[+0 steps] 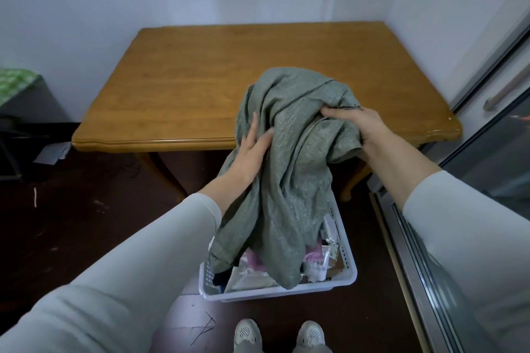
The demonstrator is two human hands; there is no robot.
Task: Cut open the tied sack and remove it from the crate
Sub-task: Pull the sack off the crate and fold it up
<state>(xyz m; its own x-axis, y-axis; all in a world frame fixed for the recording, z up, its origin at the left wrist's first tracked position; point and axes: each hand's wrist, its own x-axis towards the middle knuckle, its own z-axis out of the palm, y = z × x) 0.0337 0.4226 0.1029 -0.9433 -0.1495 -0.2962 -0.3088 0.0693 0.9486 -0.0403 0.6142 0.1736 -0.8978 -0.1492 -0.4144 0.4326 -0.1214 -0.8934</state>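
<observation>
A grey-green woven sack [289,175] hangs limp and bunched above a white plastic crate [348,272] on the floor, its lower end still trailing into the crate. My left hand [253,149] lies against the sack's left side with fingers extended and the thumb hooked over a fold. My right hand [357,123] grips the gathered upper edge of the sack on the right. The crate holds several packets and bits of pink and white material, partly hidden by the sack.
A wooden table [218,86] stands just behind the crate against the white wall. A glass-fronted cabinet or door [487,157] runs along the right. Dark furniture and scraps of paper [51,153] lie at the left. My shoes [279,334] are right before the crate.
</observation>
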